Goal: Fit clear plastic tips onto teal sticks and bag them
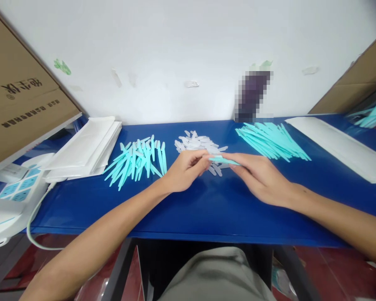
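A turquoise eyebrow razor (pixel 224 160) is held over the table between both hands. My right hand (pixel 263 177) pinches its handle from the right. At the razor's left end, the fingers of my left hand (pixel 189 169) are closed round the tip, where a pale translucent cap partly shows. Just behind my hands lies a heap of loose clear caps (pixel 194 141). To the left is a pile of turquoise razors with pale caps on their ends (pixel 138 161). Another pile, of turquoise razors (pixel 272 140) without visible caps, lies to the right.
The blue table (pixel 207 217) ends near my lap. White packets (pixel 84 146) are stacked at left beside a white power strip (pixel 21 192) with a cable. A flat white sheet (pixel 338 146) lies at right. Cardboard boxes (pixel 25 83) flank both sides, and a white wall (pixel 163 50) stands behind.
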Available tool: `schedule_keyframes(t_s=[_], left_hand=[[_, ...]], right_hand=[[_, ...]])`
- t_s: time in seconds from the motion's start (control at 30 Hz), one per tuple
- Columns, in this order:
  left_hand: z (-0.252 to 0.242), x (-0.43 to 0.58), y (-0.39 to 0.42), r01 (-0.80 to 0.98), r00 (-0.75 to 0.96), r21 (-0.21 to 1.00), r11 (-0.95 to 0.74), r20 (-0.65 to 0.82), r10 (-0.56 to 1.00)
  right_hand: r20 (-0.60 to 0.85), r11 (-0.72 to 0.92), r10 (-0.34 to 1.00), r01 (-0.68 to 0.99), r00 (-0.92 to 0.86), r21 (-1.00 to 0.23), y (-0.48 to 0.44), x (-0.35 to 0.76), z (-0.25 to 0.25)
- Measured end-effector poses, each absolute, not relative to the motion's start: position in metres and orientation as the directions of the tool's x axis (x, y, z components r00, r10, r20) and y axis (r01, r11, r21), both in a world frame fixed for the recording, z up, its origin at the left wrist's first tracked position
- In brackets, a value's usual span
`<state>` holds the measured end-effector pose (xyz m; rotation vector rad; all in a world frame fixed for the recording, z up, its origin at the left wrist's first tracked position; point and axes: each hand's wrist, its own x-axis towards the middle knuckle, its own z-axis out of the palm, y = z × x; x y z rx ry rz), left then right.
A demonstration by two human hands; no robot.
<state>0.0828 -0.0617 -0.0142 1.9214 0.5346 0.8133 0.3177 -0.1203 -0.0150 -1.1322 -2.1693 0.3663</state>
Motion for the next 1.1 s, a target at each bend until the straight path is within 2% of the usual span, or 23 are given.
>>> schedule_keyframes(t_s=[0.1, 0.17, 0.3, 0.37, 0.47, 0.53, 0.6, 0.67, 0.77, 0.83, 0.93, 1.03, 1.1], left_hand=[[-0.012, 0.084, -0.059, 0.063, 0.627, 0.865, -0.498, 0.354, 0.694], [-0.011, 0.081, -0.050, 0.021, 0.518, 0.877, -0.480, 0.401, 0.756], [-0.005, 0.058, -0.023, -0.073, 0.222, 0.917, -0.392, 0.398, 0.890], [-0.001, 0.040, -0.008, 0.025, 0.060, 0.911, -0.413, 0.411, 0.910], [0.003, 0.011, 0.008, 0.380, -0.075, 0.811, -0.445, 0.507, 0.859], [0.003, -0.004, 0.014, 0.642, -0.032, 0.666, -0.380, 0.519, 0.854], [0.002, -0.012, 0.016, 0.826, 0.014, 0.497, -0.267, 0.456, 0.890], [0.000, -0.015, 0.017, 0.919, 0.014, 0.358, -0.165, 0.389, 0.921], [-0.001, -0.014, 0.016, 0.955, 0.017, 0.267, -0.126, 0.376, 0.926], [0.001, -0.012, 0.015, 0.949, 0.039, 0.269, -0.165, 0.421, 0.906], [0.007, -0.004, 0.008, 0.884, 0.096, 0.369, -0.286, 0.456, 0.885], [0.013, 0.014, -0.010, 0.739, 0.238, 0.496, -0.456, 0.441, 0.866], [0.014, 0.031, -0.025, 0.654, 0.355, 0.517, -0.552, 0.434, 0.828]], right_hand=[[0.402, 0.554, 0.832, 0.600, -0.382, -0.577, -0.119, 0.316, -0.010], [0.401, 0.526, 0.850, 0.605, -0.343, -0.597, -0.116, 0.319, -0.007], [0.382, 0.472, 0.875, 0.702, -0.297, -0.534, -0.108, 0.327, -0.008], [0.334, 0.464, 0.881, 0.747, -0.335, -0.476, -0.107, 0.327, -0.013], [0.287, 0.511, 0.858, 0.763, -0.426, -0.395, -0.109, 0.324, -0.021], [0.284, 0.554, 0.832, 0.751, -0.477, -0.360, -0.110, 0.321, -0.027], [0.288, 0.588, 0.808, 0.737, -0.514, -0.335, -0.111, 0.320, -0.030], [0.291, 0.618, 0.785, 0.720, -0.547, -0.315, -0.111, 0.320, -0.031], [0.284, 0.646, 0.763, 0.696, -0.581, -0.312, -0.110, 0.322, -0.030], [0.274, 0.650, 0.760, 0.684, -0.590, -0.331, -0.111, 0.323, -0.028], [0.263, 0.671, 0.738, 0.637, -0.621, -0.379, -0.112, 0.323, -0.026], [0.253, 0.682, 0.723, 0.607, -0.643, -0.407, -0.113, 0.322, -0.025], [0.256, 0.680, 0.725, 0.603, -0.640, -0.418, -0.113, 0.322, -0.024]])
